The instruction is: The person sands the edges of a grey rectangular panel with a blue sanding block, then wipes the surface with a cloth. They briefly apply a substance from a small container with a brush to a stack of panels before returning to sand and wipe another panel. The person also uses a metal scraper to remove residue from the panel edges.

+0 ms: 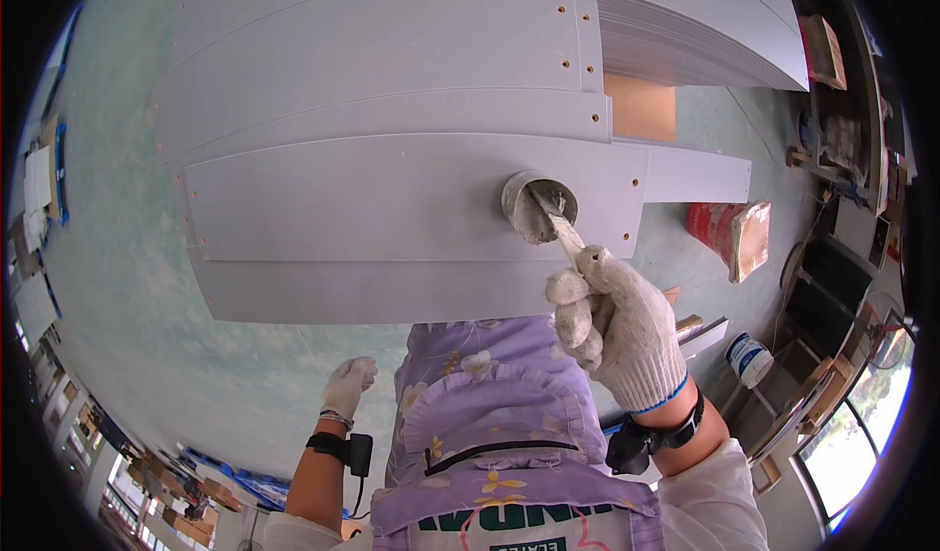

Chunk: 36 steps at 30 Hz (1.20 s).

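Note:
My right hand (627,321), in a white knitted glove, is closed around the pale, smeared handle of a putty knife (562,230). The blade end dips into a round cup (519,206) coated inside with grey paste. This cup rests on the top grey panel (392,199), toward its right end, where brass-coloured holes show. Off to the left of my apron, my left hand (350,387) hangs low in a similar glove, fingers curled in, with nothing visible in them. It is apart from the panels.
More grey panels (411,52) lie stacked beyond, with another stack (705,22) at the far right. A red bucket (715,233) and a white-and-blue bucket (749,360) stand on the green floor (108,257) to the right. Shelving (842,111) lines the right side.

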Motion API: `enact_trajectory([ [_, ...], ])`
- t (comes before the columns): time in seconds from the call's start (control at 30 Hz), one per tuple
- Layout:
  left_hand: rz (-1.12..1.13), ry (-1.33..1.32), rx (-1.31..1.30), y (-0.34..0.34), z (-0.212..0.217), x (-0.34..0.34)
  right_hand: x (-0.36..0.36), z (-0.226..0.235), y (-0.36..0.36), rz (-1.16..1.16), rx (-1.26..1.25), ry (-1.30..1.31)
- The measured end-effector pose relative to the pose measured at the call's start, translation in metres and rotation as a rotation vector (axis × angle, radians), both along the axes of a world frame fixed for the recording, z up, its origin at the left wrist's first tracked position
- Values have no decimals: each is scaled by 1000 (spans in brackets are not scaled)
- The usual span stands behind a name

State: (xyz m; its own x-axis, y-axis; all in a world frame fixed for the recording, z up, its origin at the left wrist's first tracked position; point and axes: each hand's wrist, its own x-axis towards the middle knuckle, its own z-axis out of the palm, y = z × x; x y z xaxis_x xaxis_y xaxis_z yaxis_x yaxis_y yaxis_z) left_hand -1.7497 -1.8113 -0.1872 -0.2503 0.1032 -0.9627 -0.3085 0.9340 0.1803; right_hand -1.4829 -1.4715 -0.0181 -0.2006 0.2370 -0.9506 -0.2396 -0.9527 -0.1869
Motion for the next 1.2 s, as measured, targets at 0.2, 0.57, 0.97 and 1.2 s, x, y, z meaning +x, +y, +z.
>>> enact_trajectory([
  [0.2, 3, 0, 16, -8, -6, -4, 8, -7, 1, 14, 49, 81],
  [0.57, 9, 5, -8, -2, -5, -3, 8, -12, 2, 28, 14, 156],
  [0.97, 32, -26, 41, -2, -8, -7, 29, -3, -33, 158, -46, 261],
  [1.2, -25, 14, 52, 14, 10, -8, 79, -37, -92, 425, -71, -37],
])
